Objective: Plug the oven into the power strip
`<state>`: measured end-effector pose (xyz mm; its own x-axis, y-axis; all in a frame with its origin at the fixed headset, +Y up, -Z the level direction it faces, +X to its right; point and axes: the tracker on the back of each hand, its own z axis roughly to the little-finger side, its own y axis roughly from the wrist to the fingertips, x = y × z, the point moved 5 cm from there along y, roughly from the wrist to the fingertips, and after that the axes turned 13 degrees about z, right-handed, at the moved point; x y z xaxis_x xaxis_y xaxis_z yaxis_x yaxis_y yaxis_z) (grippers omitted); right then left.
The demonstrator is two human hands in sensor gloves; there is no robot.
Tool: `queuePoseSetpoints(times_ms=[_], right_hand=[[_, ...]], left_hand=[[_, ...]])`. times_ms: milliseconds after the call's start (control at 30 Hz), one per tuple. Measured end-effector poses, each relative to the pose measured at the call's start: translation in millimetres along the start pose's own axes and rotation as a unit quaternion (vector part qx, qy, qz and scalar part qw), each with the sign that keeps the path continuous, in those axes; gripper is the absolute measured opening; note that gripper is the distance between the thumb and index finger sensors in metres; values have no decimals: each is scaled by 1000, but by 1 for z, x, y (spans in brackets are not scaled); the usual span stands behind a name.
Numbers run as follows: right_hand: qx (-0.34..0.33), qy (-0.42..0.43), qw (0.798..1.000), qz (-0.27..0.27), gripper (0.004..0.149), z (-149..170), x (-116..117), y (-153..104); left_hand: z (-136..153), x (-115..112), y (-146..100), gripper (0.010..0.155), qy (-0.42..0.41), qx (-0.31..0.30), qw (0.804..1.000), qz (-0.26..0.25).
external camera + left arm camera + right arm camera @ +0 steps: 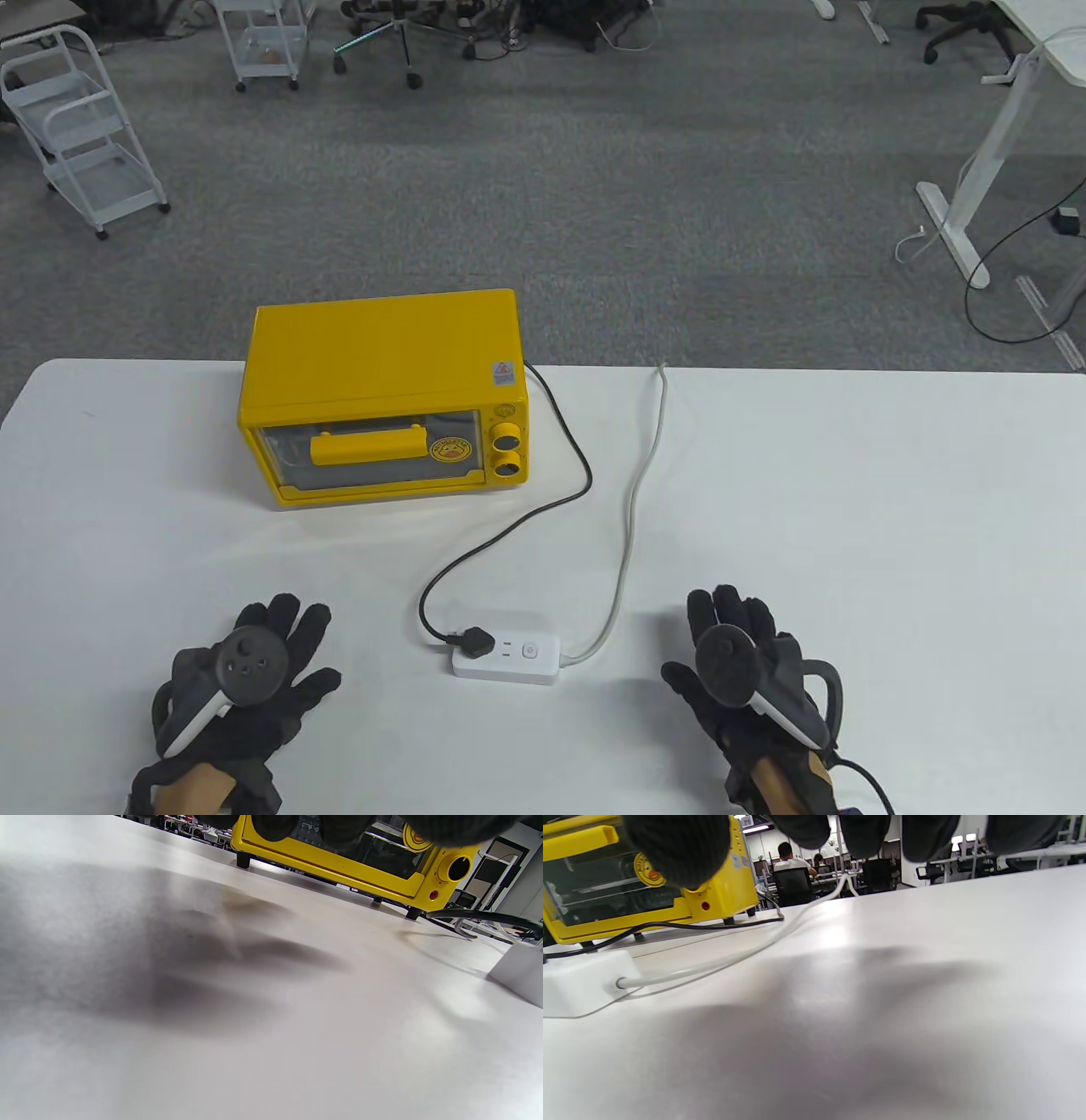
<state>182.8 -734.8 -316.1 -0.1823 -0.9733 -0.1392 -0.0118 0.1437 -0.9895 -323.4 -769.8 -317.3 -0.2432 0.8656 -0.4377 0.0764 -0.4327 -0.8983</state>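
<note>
A yellow toaster oven [386, 395] stands at the back of the white table [848, 526]. Its black cord [543, 509] loops forward to a black plug [473, 642] that sits in the left end of a white power strip [507, 654]. My left hand [254, 671] rests flat with fingers spread, left of the strip, holding nothing. My right hand [738, 654] rests flat to the right of the strip, also empty. The oven [360, 857] and strip corner [519, 976] show in the left wrist view, and the oven [649, 887] and strip [581, 982] in the right wrist view.
The strip's white cable [632, 509] runs back over the table's far edge. Beyond the table are grey carpet, white wire carts [81, 127] and a desk leg [967, 204].
</note>
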Motion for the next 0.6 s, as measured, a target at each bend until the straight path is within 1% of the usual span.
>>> queuePoseSetpoints(times_ms=[100,233,433,600], right_hand=[[10,2,1000,-10,85,8,6,2],[9,8,1000,-20,86,9,13,3],[0,13,1000,-7,86,5,10,3],[-2,9,1000,-17,86,3,14,3]], left_hand=[[0,0,0,88,3,0,1000,0],[0,3,0,89,5,-3,1000,-9],[0,2,-1,88,7,-3,1000,-9],[-2,0,2,88,15,-3,1000,-3]])
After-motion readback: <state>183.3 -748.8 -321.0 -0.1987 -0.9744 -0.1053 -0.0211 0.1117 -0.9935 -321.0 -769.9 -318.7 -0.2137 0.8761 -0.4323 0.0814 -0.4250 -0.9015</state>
